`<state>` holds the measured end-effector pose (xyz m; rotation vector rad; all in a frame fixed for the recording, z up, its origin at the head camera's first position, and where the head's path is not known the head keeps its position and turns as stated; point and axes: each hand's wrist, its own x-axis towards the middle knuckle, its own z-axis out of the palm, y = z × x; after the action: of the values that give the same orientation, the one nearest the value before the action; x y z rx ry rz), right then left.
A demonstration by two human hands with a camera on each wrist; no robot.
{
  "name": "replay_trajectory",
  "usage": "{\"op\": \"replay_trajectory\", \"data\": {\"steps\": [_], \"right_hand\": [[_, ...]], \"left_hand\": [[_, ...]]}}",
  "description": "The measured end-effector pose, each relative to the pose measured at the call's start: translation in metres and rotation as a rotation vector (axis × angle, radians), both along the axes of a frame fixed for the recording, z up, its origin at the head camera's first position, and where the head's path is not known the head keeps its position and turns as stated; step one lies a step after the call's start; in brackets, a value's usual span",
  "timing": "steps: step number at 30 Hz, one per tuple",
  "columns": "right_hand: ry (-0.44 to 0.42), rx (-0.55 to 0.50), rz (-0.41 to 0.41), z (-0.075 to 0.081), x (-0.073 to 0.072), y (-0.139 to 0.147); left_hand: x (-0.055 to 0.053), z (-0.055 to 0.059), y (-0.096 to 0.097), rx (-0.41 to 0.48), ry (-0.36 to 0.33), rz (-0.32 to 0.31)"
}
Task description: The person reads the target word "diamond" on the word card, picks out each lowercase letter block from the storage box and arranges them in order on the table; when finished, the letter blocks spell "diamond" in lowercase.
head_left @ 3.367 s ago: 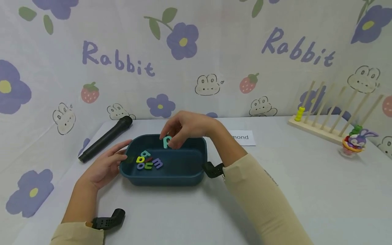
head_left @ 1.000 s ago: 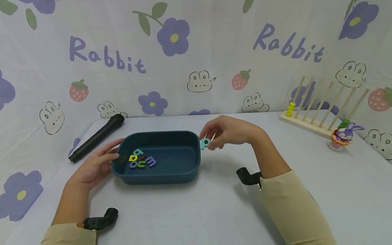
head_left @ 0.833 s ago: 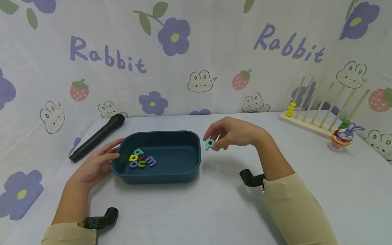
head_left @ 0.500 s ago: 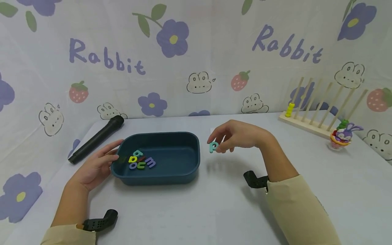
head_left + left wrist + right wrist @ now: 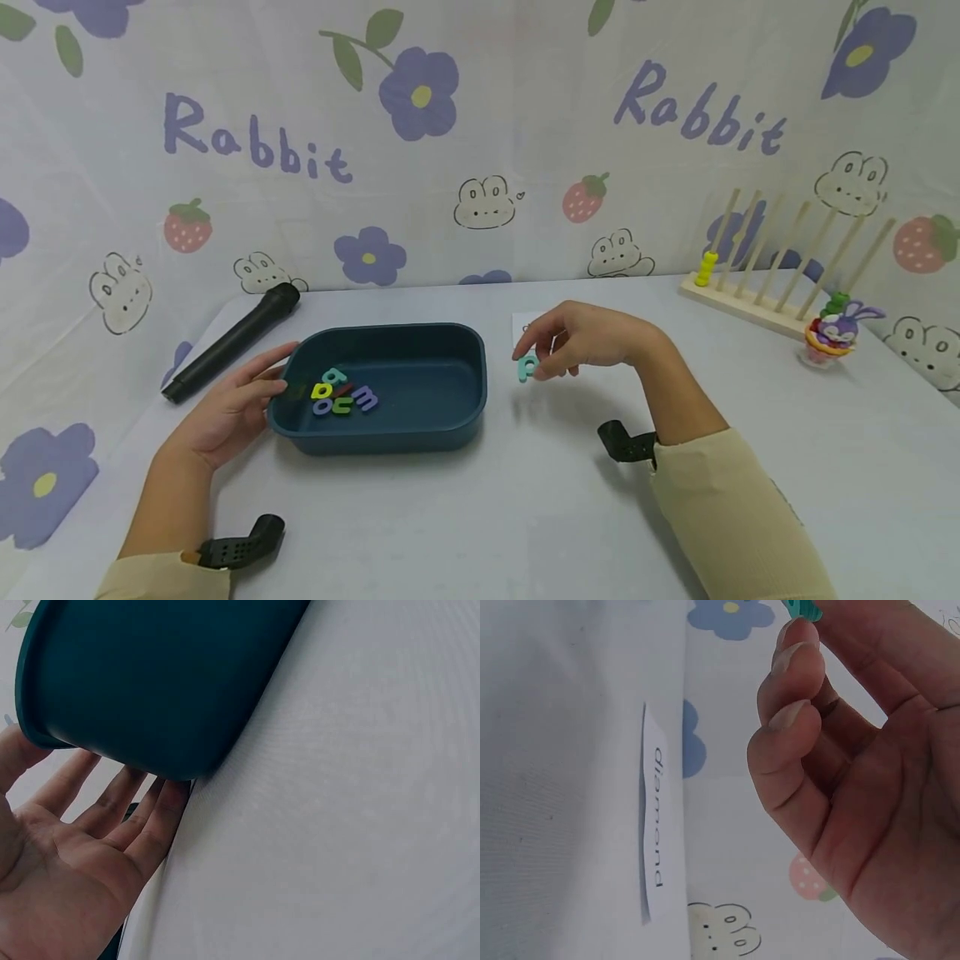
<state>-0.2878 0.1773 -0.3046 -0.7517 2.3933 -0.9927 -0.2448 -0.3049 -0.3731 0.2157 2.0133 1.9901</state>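
My right hand (image 5: 585, 337) pinches a teal toy letter (image 5: 526, 367), shaped like a p, between thumb and fingertips, just right of the tray. Only a corner of that letter shows at the top of the right wrist view. At the left end of the blue tray (image 5: 420, 442), my left hand (image 5: 225, 408) rests with extended fingers against the outer wall, thumb near the rim. Several toy letters lie inside on the left, among them a purple m (image 5: 365, 398), a green n (image 5: 342, 405), a yellow one (image 5: 322, 391) and a teal one (image 5: 333, 377).
A paper card (image 5: 656, 825) reading "diamond" lies behind my right hand, mostly hidden by it in the head view. A black microphone (image 5: 232, 342) lies back left. Back right stand a wooden peg rack (image 5: 750, 312) and a small purple rabbit figure (image 5: 832, 333).
From above the tray, my right hand has carried the teal letter rightward past the tray's end, then a little lower, in front of the card. My left hand stays at the tray.
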Motion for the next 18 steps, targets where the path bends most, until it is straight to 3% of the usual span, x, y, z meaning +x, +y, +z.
{"op": "replay_trajectory", "data": {"steps": [18], "right_hand": [[-0.046, 0.001, -0.009, -0.012, -0.005, 0.000]], "left_hand": [[-0.002, -0.002, -0.002, 0.020, -0.010, 0.004]]}}
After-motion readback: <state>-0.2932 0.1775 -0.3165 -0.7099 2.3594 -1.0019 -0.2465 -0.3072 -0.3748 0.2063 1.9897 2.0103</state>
